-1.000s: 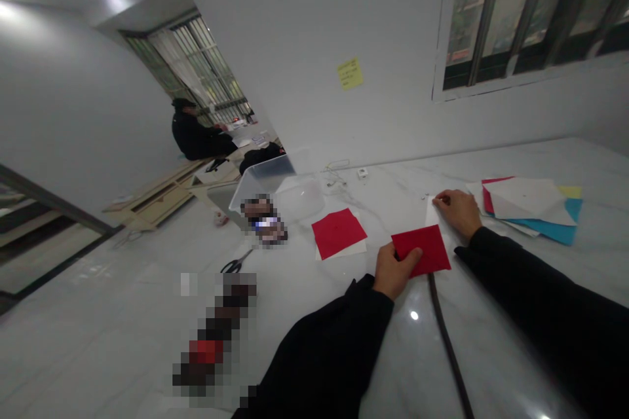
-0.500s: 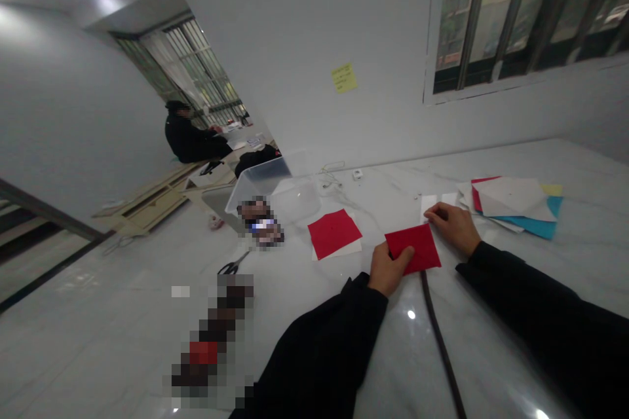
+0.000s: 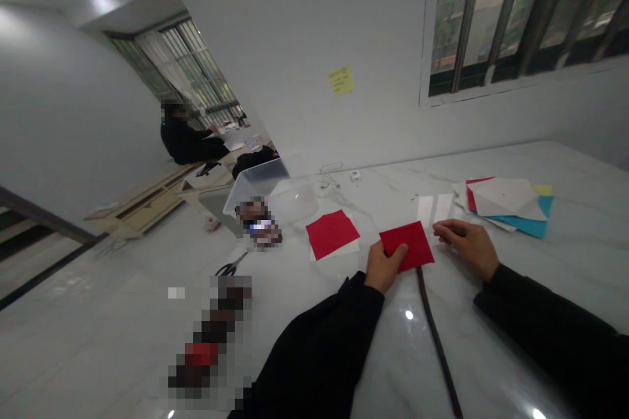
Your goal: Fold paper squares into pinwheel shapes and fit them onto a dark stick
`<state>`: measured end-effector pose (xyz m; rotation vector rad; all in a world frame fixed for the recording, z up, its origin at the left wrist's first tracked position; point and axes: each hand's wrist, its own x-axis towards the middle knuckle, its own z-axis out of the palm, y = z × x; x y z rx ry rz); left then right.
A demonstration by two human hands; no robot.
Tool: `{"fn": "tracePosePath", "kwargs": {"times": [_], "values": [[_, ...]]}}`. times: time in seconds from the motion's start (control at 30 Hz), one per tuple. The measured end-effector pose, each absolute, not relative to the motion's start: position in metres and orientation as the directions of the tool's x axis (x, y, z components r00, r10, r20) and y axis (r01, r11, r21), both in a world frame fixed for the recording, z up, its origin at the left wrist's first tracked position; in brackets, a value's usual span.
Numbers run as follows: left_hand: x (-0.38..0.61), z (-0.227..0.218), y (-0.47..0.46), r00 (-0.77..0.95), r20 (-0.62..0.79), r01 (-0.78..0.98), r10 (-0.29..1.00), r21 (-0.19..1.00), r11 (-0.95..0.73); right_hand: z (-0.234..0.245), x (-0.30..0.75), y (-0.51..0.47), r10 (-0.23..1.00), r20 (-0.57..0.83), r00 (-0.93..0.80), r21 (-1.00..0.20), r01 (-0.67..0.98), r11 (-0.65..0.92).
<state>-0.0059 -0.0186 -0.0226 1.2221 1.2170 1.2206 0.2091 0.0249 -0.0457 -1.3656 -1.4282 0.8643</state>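
My left hand grips the lower left edge of a red paper square, thumb on top. The square lies flat on the white marble table. My right hand rests on the table just right of the square, fingers spread and holding nothing. Two white paper strips lie just beyond it. Further right is a loose pile of coloured and white paper sheets. A second red square lies on a white sheet left of my left hand.
A dark strip lies on the table below the red square. Further left are black-handled scissors, a transparent plastic box and blurred objects. A seated person works in the distance.
My right hand has slid back from the white strips toward me, to the right of the red square. The view has shifted slightly. My left hand still grips the square.
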Motion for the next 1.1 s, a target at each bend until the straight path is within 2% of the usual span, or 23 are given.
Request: {"fn": "tracePosePath", "kwargs": {"times": [0.13,0.27,0.33,0.5,0.6,0.7,0.83,1.1], "values": [[-0.006,-0.026,-0.016,-0.018,0.023,0.009,1.000,1.000,-0.023,-0.044,0.199,0.008,0.985,0.170,-0.025,-0.950,0.260,0.170],[-0.007,-0.031,-0.012,-0.022,0.023,0.007,0.999,1.000,-0.023,-0.036,0.192,0.003,0.993,0.120,0.002,-0.988,0.102,0.119],[-0.008,-0.033,-0.011,-0.014,0.017,0.006,1.000,1.000,-0.016,-0.032,0.191,0.003,0.991,0.132,0.017,-0.988,0.078,0.130],[-0.009,-0.031,-0.009,0.017,-0.001,0.002,1.000,1.000,0.001,-0.025,0.185,0.001,0.955,0.291,-0.060,-0.950,0.097,0.296],[-0.008,-0.025,-0.009,0.020,0.007,0.036,1.000,0.999,-0.008,-0.024,0.178,-0.002,0.935,0.332,-0.125,-0.927,0.141,0.348],[-0.007,-0.021,-0.011,0.035,0.008,0.062,0.999,0.998,-0.010,-0.023,0.173,-0.006,0.923,0.345,-0.168,-0.901,0.216,0.376],[-0.007,-0.018,-0.013,0.069,-0.001,0.051,0.998,0.999,-0.002,-0.024,0.172,-0.007,0.913,0.358,-0.196,-0.888,0.229,0.398],[-0.009,-0.021,-0.009,0.087,-0.029,0.009,0.996,1.000,0.028,-0.026,0.173,-0.002,0.937,0.275,-0.215,-0.923,0.213,0.320]]}}
